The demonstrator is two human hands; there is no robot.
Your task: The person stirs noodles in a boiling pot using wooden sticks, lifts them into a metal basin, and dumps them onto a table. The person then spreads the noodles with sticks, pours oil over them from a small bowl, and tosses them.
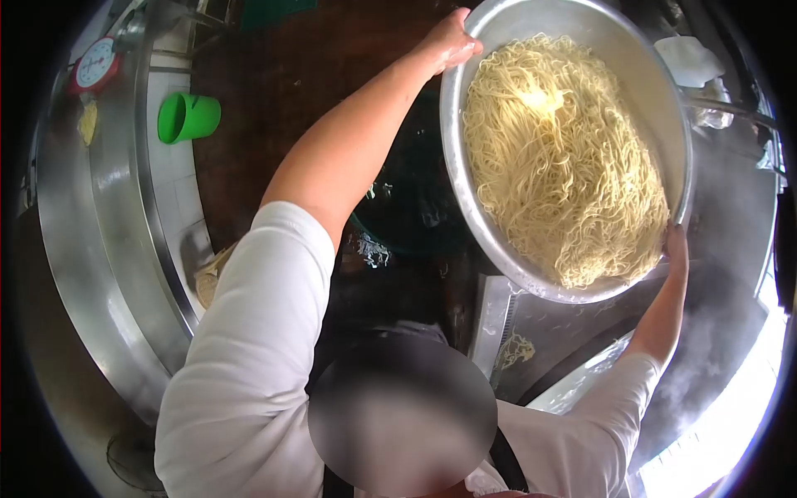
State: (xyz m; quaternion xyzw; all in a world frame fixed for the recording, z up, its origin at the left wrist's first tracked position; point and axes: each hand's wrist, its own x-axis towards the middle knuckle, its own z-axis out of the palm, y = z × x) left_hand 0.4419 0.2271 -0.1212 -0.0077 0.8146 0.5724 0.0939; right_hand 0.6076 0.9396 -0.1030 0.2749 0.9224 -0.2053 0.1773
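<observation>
A large round metal basin (457, 178) tilts in front of me, filled with a heap of thin yellow noodles (564, 166). My left hand (452, 43) is closed on the basin's rim at the upper left, the fingertips partly hidden by the edge. At the lower right, my right hand (677, 246) holds the rim from the other side, and most of its fingers are out of sight behind the basin. Beneath the basin, a few loose noodles (516, 352) lie on a metal surface.
A long steel counter (116, 195) runs along the left, with a red dial scale (95, 63) at its far end. A green bucket (189, 118) lies beside it above the dark wet floor (257, 108). Steam rises at right near a white container (689, 61).
</observation>
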